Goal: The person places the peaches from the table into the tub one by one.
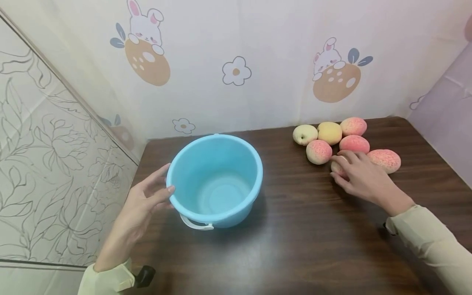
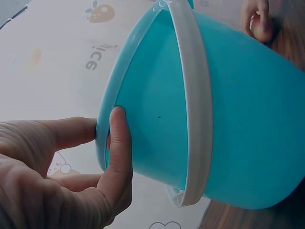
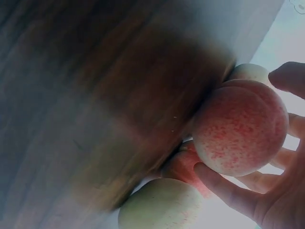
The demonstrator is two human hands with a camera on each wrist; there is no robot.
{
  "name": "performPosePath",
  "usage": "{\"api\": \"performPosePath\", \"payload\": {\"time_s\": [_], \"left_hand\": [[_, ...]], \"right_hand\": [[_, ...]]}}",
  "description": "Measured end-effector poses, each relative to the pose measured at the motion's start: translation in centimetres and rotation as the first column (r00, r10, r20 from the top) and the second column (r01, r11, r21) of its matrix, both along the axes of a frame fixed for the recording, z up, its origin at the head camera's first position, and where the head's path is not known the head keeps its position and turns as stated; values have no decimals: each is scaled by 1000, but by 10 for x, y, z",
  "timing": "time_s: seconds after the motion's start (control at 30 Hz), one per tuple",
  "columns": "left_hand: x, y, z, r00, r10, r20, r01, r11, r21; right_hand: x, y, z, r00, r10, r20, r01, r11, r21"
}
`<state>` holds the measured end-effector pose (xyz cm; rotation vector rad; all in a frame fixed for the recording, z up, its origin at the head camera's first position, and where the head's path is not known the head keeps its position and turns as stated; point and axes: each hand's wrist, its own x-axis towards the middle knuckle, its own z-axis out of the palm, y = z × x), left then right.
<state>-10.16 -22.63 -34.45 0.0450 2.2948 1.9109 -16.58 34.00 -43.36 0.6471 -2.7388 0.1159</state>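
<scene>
A light blue plastic bucket [image 1: 221, 139] with a white handle [image 1: 195, 224] is on the dark wooden table, its mouth facing up. My left hand [image 1: 141, 205] pinches the rim on its left side, fingers on both faces of the wall in the left wrist view. On the right, my right hand [image 1: 363, 176] grips a peach [image 3: 240, 129] with pink speckles, mostly covered by the fingers in the head view. Close about this hand are a pink-and-cream peach [image 1: 318, 152], a pink peach [image 1: 355, 144] and a long speckled peach [image 1: 385, 160].
Behind those peaches lie a pale green fruit [image 1: 305, 135], a yellow fruit [image 1: 330, 133] and another pink peach [image 1: 353, 126]. A cloth wall with rabbit prints [image 1: 273, 94] rises along the back edge; a flower-patterned panel [image 1: 55, 164] borders the left.
</scene>
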Motion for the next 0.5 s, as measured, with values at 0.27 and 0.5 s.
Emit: {"api": "performPosePath", "payload": {"time_s": [0.27,0.5], "left_hand": [[1,0,-1,1000,0,-9,0,1000,13],[0,1,-2,1000,5,-3,-5,1000,19]], "right_hand": [[-5,4,-8,996,68,-54,-70,997,-27],[-6,7,-10,999,38,4,-38,999,-16]]}}
